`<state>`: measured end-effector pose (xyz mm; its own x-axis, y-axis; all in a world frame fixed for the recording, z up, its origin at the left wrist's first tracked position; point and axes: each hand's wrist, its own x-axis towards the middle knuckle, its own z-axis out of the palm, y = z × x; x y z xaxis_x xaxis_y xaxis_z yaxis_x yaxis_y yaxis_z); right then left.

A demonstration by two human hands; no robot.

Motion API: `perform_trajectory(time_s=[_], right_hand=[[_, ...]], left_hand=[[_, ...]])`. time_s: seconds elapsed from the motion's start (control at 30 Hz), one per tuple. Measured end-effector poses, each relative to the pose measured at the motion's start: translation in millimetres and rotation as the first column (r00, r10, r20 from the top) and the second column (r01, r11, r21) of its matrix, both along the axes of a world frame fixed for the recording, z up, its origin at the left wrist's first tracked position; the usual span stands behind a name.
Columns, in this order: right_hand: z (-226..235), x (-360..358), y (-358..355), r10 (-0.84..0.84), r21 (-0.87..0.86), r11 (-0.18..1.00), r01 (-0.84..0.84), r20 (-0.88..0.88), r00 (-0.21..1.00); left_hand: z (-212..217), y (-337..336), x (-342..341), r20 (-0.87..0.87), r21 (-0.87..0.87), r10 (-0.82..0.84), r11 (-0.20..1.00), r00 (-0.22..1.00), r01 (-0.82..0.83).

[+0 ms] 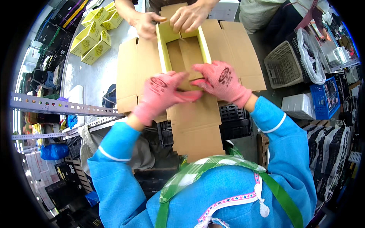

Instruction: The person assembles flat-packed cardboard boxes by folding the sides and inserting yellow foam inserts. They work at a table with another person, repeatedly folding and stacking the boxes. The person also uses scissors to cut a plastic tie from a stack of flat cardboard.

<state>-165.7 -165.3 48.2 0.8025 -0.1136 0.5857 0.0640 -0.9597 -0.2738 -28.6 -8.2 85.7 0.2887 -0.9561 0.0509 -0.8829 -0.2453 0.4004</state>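
A yellow open-topped cardboard box (163,53) stands in the middle, on the spread flaps of a large brown carton (243,53). At its near left corner is my left hand (163,91) in a pink glove, fingers stretched and apart, slightly blurred. My right hand (224,81), gloved alike, has thumb and fingers around the near end, by the right corner. That near wall is mostly hidden behind the gloves. Across from me, another person's left hand (188,18) and right hand (144,24) touch the far end of the same box.
Several yellow fruit-printed boxes (85,40) lie on a metal table (72,74) at the left. A perforated metal rail (64,104) runs beside my left arm. Black crates (235,127) sit under the carton. To the right stand a grey basket (281,64) and a blue crate (325,98).
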Motion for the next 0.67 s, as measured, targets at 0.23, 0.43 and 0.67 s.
perform_trajectory(time_s=[0.23,0.43,0.67], right_hand=[[10,-27,-2,0.17,0.779,0.625,-0.051,-0.072,0.983],[-102,-91,31,-0.475,0.531,0.743,0.408,-0.011,0.88],[-43,-119,62,-0.059,0.788,0.38,0.484,-0.502,0.863]], left_hand=[[-23,-22,-37,0.36,-0.35,0.155,0.936,0.92,-0.02],[-28,-12,-15,0.271,-0.272,0.118,0.961,0.955,-0.041],[-30,-17,-21,0.273,-0.246,0.177,0.963,0.946,-0.109]])
